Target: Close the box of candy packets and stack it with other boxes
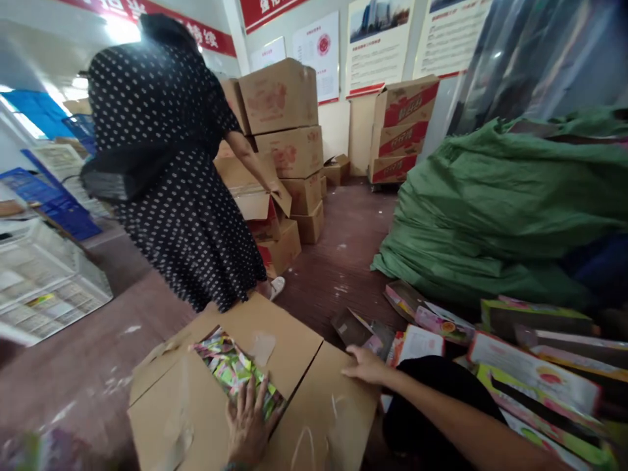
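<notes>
A large cardboard box [167, 399] stands in front of me, its top flaps partly folded in. Colourful small packets [230, 360], green, pink and white, fill the gap between the flaps. My left hand [250, 415] lies over the near end of these packets with its fingers spread, touching them and the flap beside them. At the right edge of the box, my right hand [367, 366] is closed on the right-hand box flap [328, 392], fingers and thumb at its far corner. Torn clear tape clings to the cardboard.
Flattened and opened printed cartons [534, 373] litter the floor at right, before a big green sack [490, 209]. A person in a dotted dress [181, 170] stands ahead-left, one hand at an open box. Stacked cartons [289, 144] rise behind; white crates [53, 281] sit at left.
</notes>
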Action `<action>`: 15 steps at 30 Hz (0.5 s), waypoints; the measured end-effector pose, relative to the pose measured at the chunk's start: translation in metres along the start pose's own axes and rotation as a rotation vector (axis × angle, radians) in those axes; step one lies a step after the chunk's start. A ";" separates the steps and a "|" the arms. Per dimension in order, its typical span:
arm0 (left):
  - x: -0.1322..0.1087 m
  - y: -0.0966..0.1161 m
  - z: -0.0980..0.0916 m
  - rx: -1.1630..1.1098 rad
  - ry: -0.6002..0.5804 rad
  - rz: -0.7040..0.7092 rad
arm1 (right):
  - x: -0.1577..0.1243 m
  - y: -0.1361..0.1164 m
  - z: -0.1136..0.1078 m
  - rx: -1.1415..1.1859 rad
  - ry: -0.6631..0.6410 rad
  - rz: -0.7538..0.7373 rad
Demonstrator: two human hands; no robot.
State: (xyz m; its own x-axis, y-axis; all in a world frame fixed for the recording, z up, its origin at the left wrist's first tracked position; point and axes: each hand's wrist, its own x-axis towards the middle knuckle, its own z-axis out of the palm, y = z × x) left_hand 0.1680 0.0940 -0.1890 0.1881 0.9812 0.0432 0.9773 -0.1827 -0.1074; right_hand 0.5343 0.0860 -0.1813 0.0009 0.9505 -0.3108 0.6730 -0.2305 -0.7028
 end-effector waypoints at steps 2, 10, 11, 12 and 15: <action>-0.004 0.000 -0.027 -0.111 -0.091 0.067 | -0.024 -0.015 -0.028 0.176 -0.046 0.004; 0.011 -0.039 -0.137 -0.729 -0.666 0.009 | -0.047 -0.088 -0.057 0.485 -0.169 -0.332; 0.011 -0.058 -0.156 -0.769 -0.696 -0.014 | -0.044 -0.098 -0.047 0.344 -0.070 -0.397; 0.010 -0.078 -0.177 -0.828 -0.747 -0.070 | -0.040 -0.109 -0.035 0.186 0.047 -0.441; -0.008 -0.133 -0.240 -0.617 -0.528 -0.161 | -0.018 -0.143 -0.003 -0.193 0.335 -0.436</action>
State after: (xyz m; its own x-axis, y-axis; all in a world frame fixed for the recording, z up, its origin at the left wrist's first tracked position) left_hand 0.0596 0.0960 0.0632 0.1213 0.8702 -0.4775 0.8952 0.1120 0.4314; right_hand 0.4402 0.1025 -0.0735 -0.0940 0.9704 0.2226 0.7862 0.2096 -0.5814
